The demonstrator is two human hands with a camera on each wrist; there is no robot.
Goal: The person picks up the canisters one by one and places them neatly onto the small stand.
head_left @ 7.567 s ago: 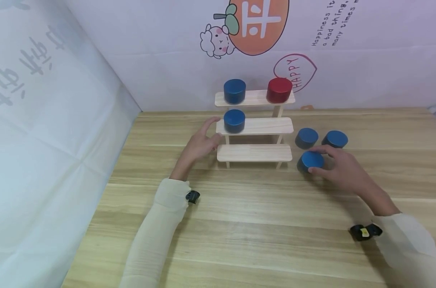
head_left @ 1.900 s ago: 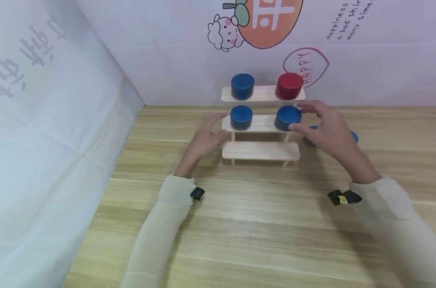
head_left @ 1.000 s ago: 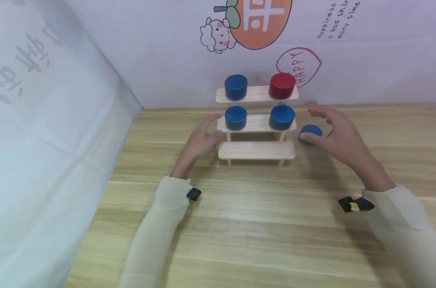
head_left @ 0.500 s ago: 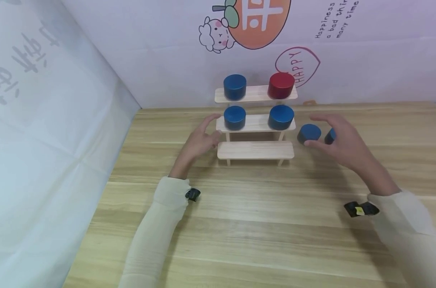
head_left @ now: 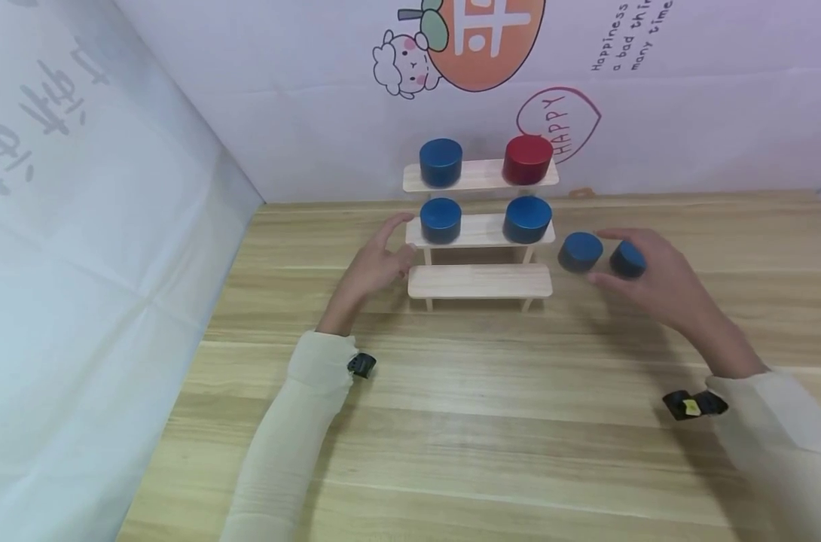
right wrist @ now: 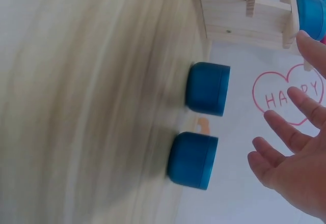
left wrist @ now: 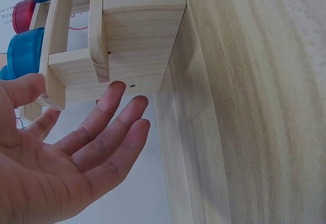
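Head view first: your right hand point(head_left: 657, 275) hangs over the two loose blue cylinders on the table point(head_left: 492, 391), right of the stepped wooden rack point(head_left: 480, 280). The farther-right blue cylinder point(head_left: 627, 259) sits directly under your fingertips, thumb on its near side, fingers arching over the top; fingers are spread and not yet clamped, contact can't be told from here. The other blue cylinder point(head_left: 579, 251) stands just beside it, toward the rack, apart from your hand. Both stand upright, axis vertical, so approach is from above w/ palm down. Your left hand point(head_left: 376, 263) is at the rack's left end, fingers straight, by the middle shelf; it's well apart from the loose pair, so the right is the nearer hand.

Left wrist view: left hand point(left wrist: 66, 152) flat and relaxed, fingertips right at the rack's point(left wrist: 127, 46) side panel; touching or a hair off, can't tell.

Right wrist view: right hand point(right wrist: 293, 168) splayed, nothing in it. Farther-right blue cylinder point(right wrist: 192, 160) lies nearest the palm, the other blue cylinder point(right wrist: 207, 88) btwn it and the rack point(right wrist: 244, 15).
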